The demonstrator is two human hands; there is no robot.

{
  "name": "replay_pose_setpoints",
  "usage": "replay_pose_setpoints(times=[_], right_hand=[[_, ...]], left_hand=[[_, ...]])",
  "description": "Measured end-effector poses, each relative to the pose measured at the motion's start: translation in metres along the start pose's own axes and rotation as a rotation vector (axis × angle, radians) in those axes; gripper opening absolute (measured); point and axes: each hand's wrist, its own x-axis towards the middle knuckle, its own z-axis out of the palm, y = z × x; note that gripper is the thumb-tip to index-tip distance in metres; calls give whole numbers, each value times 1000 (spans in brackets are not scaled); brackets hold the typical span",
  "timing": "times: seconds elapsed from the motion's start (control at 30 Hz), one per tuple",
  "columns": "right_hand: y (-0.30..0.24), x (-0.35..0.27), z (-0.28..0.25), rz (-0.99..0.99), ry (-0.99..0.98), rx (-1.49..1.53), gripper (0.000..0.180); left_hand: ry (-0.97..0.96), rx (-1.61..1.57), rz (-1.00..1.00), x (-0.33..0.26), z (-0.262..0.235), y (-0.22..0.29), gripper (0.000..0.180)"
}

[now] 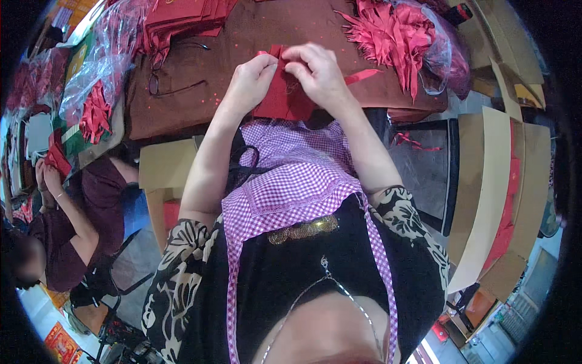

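Observation:
A flat red piece (285,100), which looks like a small bag or pouch, lies at the near edge of the brown-covered table (242,24). My left hand (253,79) is closed in a pinch at its upper left edge. Across from it, my right hand (318,73) has thumb and fingers pinched together over the upper right part. What the right fingertips hold is too small to make out. From beneath the right wrist a red ribbon end (364,76) sticks out over the table.
Folded eyeglasses (176,85) and a stack of flat red pieces (188,21) lie at left. A bunch of red ribbons (388,36) in clear plastic is at right. Open cardboard boxes (473,200) stand right of me. A co-worker's hands (51,176) hold a red piece at far left.

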Motion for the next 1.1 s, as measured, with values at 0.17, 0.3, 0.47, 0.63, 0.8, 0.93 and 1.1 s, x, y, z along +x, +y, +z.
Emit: replay_pose_setpoints(times=[0.17,0.3,0.47,0.63,0.8,0.93,1.1], right_hand=[[4,29,-15,-245,-216,-46,12],[10,29,-23,-153,-450,32,9],[28,20,-27,-52,-545,57,10],[40,21,-18,191,-523,211,9],[53,22,-15,302,-502,210,9],[61,24,-8,310,-484,291,9],[72,16,-10,365,-410,300,10]], left_hand=[[-53,70,7,3,-5,16,13],[-51,99,43,0,-4,12,14],[162,-369,-433,7,-46,-21,15],[455,431,234,12,-43,-38,24],[-67,341,110,-9,-21,9,14],[-90,365,155,-16,-14,-15,17],[-222,224,-181,-13,-10,-16,19]])
